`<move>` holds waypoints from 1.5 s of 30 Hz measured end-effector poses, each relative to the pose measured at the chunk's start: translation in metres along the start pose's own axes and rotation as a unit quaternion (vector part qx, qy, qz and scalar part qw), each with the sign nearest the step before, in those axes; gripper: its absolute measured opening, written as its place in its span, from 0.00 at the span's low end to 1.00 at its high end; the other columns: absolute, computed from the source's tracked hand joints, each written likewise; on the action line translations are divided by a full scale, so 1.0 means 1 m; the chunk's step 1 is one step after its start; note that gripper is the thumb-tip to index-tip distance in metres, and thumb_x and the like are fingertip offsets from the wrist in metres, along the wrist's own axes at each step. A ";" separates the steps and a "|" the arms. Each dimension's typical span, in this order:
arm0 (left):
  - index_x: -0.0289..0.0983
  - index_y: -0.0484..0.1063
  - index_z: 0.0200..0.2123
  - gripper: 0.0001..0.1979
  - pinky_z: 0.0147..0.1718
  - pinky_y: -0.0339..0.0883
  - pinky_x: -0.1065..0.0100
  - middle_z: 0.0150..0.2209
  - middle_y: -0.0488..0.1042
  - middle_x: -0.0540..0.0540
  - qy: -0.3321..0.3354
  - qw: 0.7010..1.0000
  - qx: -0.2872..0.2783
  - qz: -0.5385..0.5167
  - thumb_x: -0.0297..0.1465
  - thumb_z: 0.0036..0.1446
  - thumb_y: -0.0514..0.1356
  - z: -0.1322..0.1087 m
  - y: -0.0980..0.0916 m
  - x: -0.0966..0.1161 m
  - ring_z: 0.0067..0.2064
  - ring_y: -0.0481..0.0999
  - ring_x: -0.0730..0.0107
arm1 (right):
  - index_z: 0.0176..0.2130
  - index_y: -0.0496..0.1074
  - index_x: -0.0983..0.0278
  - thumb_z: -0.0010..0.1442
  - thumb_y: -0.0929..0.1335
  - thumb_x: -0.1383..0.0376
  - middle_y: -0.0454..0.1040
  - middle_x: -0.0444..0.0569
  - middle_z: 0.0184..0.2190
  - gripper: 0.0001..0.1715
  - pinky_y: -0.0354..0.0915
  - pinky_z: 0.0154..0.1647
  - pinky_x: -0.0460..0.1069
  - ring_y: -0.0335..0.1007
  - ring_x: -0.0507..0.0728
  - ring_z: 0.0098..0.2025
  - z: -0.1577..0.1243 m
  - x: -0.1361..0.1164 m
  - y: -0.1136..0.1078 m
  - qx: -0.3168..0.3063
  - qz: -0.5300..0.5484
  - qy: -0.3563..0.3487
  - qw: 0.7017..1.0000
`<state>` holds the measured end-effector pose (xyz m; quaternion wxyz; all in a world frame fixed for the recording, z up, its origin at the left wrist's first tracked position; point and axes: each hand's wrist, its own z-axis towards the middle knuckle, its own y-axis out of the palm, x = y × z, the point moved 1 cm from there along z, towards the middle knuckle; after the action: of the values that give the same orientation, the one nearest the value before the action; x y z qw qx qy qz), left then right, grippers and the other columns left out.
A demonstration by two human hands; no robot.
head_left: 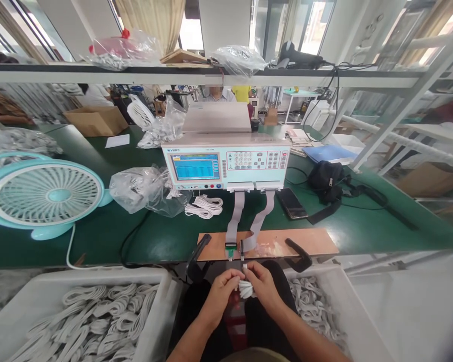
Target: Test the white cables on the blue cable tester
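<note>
Both my hands meet just below the table's front edge, over my lap. My left hand point(222, 289) and my right hand point(263, 283) are closed on a coiled white cable point(245, 288) held between them, its ends pointing up toward the connectors. Right above, a brown board point(305, 242) clamped to the table edge carries two connector sockets point(234, 248). Grey ribbon cables point(237, 213) run from them up to a cable tester point(226, 162) with a lit blue screen.
White bins of coiled white cables stand at my left point(86, 317) and right point(317, 306). On the green table are a teal fan point(45, 193), plastic bags of cables point(143, 188), a loose coil point(204, 206), a phone point(291, 202) and a black bag point(326, 178). A shelf point(211, 75) spans overhead.
</note>
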<state>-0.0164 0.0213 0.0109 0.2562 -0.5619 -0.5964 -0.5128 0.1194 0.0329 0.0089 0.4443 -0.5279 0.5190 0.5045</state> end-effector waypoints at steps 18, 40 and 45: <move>0.35 0.68 0.23 0.14 0.20 0.59 0.74 0.21 0.65 0.52 0.136 0.979 0.072 0.135 0.39 0.54 0.55 0.012 -0.007 0.006 0.22 0.64 0.74 | 0.22 0.69 0.67 0.45 0.71 0.56 0.67 0.42 0.15 0.16 0.54 0.19 0.45 0.57 0.49 0.17 0.014 -0.004 0.015 0.040 0.174 0.124 0.976; 0.33 0.71 0.25 0.12 0.28 0.61 0.72 0.23 0.69 0.50 0.172 0.956 0.237 0.010 0.37 0.52 0.57 0.024 0.007 -0.018 0.27 0.65 0.72 | 0.25 0.73 0.65 0.45 0.71 0.53 0.70 0.43 0.19 0.17 0.59 0.28 0.46 0.60 0.52 0.23 0.012 -0.014 0.013 0.009 0.126 0.103 0.987; 0.33 0.71 0.23 0.13 0.27 0.60 0.73 0.21 0.68 0.50 0.189 0.949 0.253 0.001 0.37 0.51 0.58 0.026 0.008 -0.015 0.26 0.66 0.72 | 0.30 0.75 0.65 0.47 0.71 0.56 0.71 0.43 0.21 0.14 0.59 0.31 0.47 0.61 0.52 0.24 0.012 -0.006 0.011 0.002 0.129 0.110 0.986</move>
<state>0.0012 0.0372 -0.0086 0.4983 -0.3719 -0.6468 -0.4416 0.1077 0.0451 0.0146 0.3174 -0.5079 0.6293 0.4952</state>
